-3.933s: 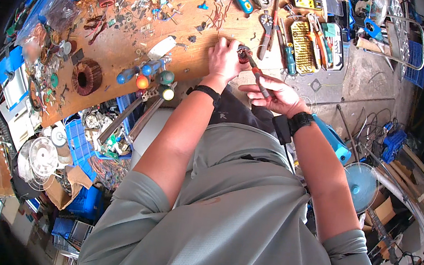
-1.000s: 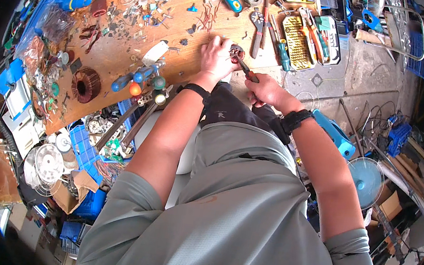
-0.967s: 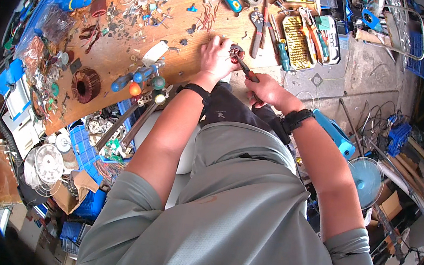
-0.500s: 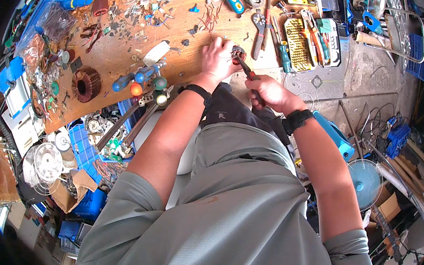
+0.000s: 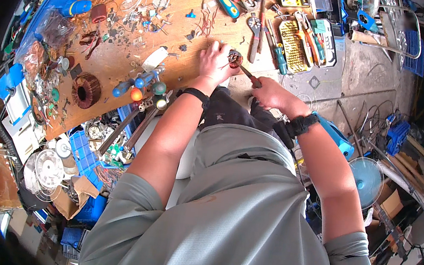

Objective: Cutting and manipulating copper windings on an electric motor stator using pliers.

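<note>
Right hand (image 5: 270, 93) closed around the handle of a slim tool (image 5: 250, 76), its narrow end by the lower right rim of a small copper-wound coil (image 5: 235, 60). Left hand (image 5: 213, 65) grips that coil from its left, at the near edge of the table (image 5: 185, 69). To work well, I'd judge, the left hand should pin the coil firmly, fingers clear of the tip, while the right levers in short, controlled strokes. Half a second ago the tip reached farther into the coil's opening; now it sits nearer the rim. Farther left on the table, the larger wound ring (image 5: 86, 90) lies unchanged.
</note>
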### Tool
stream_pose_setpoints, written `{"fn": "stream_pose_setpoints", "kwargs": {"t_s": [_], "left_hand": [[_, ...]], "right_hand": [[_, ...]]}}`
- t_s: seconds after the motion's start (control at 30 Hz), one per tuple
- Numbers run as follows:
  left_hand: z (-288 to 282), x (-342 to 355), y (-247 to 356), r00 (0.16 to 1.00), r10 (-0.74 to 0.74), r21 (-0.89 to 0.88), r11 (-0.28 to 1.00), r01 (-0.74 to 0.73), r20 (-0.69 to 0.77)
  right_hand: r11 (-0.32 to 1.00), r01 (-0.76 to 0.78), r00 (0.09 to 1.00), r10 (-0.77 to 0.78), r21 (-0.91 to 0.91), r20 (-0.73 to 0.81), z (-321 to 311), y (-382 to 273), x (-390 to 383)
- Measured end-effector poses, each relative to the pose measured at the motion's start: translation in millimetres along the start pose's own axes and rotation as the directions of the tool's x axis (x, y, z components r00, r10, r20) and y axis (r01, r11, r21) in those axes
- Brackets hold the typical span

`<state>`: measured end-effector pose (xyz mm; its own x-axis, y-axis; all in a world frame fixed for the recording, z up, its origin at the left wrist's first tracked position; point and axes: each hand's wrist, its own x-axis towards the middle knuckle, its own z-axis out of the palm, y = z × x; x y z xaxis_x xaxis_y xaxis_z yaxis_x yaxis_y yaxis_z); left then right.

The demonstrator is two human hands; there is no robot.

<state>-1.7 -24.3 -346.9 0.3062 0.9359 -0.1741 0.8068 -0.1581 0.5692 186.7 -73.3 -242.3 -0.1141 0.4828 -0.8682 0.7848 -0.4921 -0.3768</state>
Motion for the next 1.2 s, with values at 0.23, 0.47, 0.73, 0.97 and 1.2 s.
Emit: {"fn": "stream_pose_setpoints", "kwargs": {"t_s": [0.23, 0.47, 0.73, 0.97, 1.2], "left_hand": [[-5, 5, 5, 0.997, -0.077, 0.002, 0.997, 0.077, 0.013], [-17, 25, 9, 0.981, -0.113, 0.046, 0.993, 0.107, 0.158], [-36, 31, 26, 0.951, -0.185, 0.101, 0.981, 0.165, 0.248], [-37, 33, 29, 0.953, -0.188, 0.094, 0.981, 0.17, 0.239], [-39, 32, 31, 0.938, -0.224, 0.112, 0.973, 0.201, 0.266]], "right_hand": [[0.85, -0.094, 0.9, -0.15, -0.519, -0.409, -2, 8, -21], [0.871, -0.079, 0.888, -0.159, -0.484, -0.431, -1, 8, -10], [0.729, -0.215, 0.736, -0.316, -0.65, -0.598, 3, -14, 13], [0.635, -0.278, 0.747, -0.329, -0.72, -0.578, 4, -14, 23], [0.424, -0.402, 0.708, -0.417, -0.811, -0.569, 1, -18, 19]]}}
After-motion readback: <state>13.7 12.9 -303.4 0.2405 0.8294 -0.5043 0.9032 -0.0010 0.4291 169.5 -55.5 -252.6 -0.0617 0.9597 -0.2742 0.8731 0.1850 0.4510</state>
